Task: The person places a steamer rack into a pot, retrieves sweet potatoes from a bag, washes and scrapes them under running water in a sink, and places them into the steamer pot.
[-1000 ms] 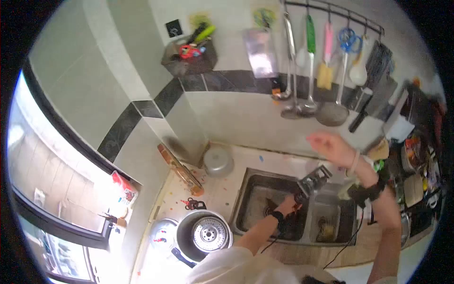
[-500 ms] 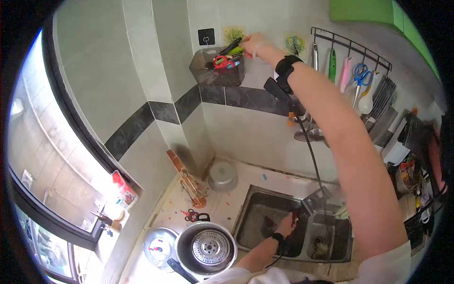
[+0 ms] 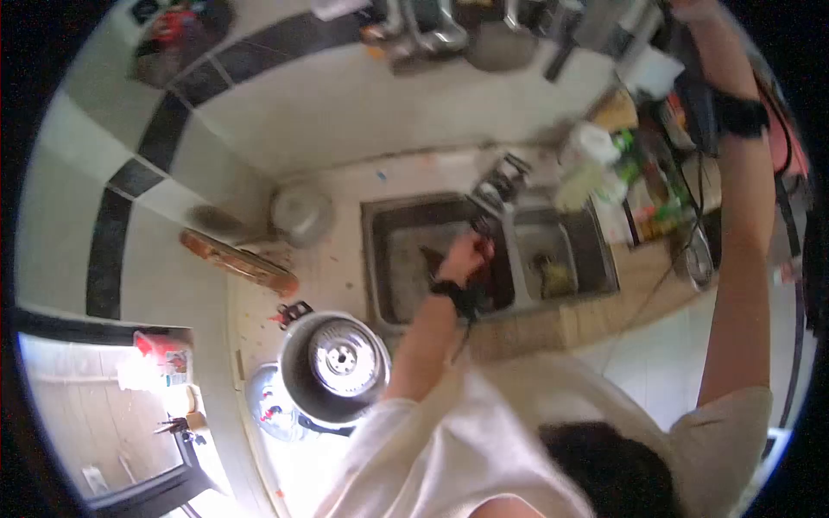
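My left hand (image 3: 469, 259) is down in the larger basin of the double sink (image 3: 406, 298), its fingers curled together. A dark reddish shape (image 3: 496, 289) shows just below it, too blurred to name. The faucet (image 3: 501, 183) stands right behind this hand. My right hand (image 3: 695, 9) is at the top right edge of the view, near the hanging utensils, blurred and partly cut off. Its fingers do not show clearly, nor does anything they might hold. Black bands circle both wrists.
A metal pot (image 3: 294, 363) with a perforated steamer plate (image 3: 344, 356) stands left of the sink, a lid (image 3: 268, 406) beside it. Behind are an upturned bowl (image 3: 302, 216) and a wooden rack (image 3: 237, 263). Bags and bottles (image 3: 600, 155) crowd the right counter.
My right hand has left the wall basket and swung far to the right. The view has turned down and right. My left hand stays in the sink.
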A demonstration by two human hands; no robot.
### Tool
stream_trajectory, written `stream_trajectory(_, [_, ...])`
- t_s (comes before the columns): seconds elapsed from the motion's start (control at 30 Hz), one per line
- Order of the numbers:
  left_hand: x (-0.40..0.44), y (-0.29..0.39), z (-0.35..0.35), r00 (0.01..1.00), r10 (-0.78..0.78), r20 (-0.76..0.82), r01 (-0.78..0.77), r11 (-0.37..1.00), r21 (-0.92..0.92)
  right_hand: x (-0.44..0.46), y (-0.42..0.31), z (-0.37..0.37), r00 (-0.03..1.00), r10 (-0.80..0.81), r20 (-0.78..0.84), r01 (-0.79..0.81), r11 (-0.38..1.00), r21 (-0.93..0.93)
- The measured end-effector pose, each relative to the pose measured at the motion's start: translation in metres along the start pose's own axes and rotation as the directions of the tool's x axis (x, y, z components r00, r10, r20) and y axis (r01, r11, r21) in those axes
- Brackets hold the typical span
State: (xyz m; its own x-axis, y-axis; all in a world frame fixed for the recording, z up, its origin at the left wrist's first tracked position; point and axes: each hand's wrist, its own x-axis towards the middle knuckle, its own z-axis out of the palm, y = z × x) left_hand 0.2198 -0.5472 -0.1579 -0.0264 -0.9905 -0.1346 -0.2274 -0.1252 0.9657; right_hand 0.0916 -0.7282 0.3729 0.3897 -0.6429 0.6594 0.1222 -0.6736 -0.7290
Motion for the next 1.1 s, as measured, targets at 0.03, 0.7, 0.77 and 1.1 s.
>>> stream_trajectory(0.03, [0.013,-0.023,0.007,0.999,0.005,0.035,0.005,0.967,-0.256,-0.037,0.016,-0.044,0.995,0.086,-0.048,-0.084,0.996,0.037])
stream_trajectory(0.7, [0.004,-0.024,0.020,0.784,-0.578,0.225,0.518,0.411,-0.750,-0.508,0.236,-0.020,0.046,0.979,0.198,-0.996,0.028,0.090])
stream_trajectory(0.77, [-0.003,-0.025,0.023,0.779,-0.593,0.202,0.525,0.442,-0.728,-0.483,0.244,0.022,0.217,0.975,0.037,-0.923,0.218,-0.317])
stream_trajectory(1.1, [-0.031,-0.007,0.015,0.786,-0.597,0.163,0.568,0.593,-0.571,-0.446,0.276,0.109,0.441,0.800,0.407,-0.406,0.582,-0.704])
